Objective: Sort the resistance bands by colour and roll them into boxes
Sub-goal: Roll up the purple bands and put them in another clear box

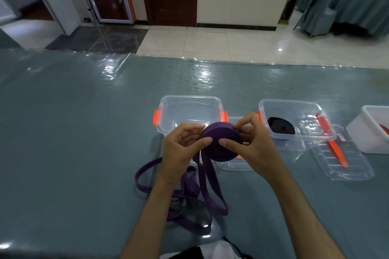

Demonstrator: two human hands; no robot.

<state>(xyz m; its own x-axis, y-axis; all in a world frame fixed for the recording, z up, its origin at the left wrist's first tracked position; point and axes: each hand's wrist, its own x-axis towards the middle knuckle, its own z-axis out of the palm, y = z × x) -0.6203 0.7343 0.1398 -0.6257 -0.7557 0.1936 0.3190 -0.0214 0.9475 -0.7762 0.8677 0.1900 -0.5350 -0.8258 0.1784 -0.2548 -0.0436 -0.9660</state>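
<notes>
A purple resistance band roll (221, 136) is held in the air between both hands, just in front of an empty clear box (189, 102) with orange clips. My left hand (181, 147) pinches its left side and my right hand (252, 143) grips its right side and top. The unrolled tail of the purple band (212, 187) hangs down to loose purple loops (185, 206) lying on the table. A second clear box (294, 105) to the right holds a rolled black band (281, 127).
A clear lid with an orange clip (341, 160) lies at the right, beside a white box (370, 130) at the frame's edge. Another clear lid (233, 166) lies under my right hand. The table (73, 132) has a shiny teal cover.
</notes>
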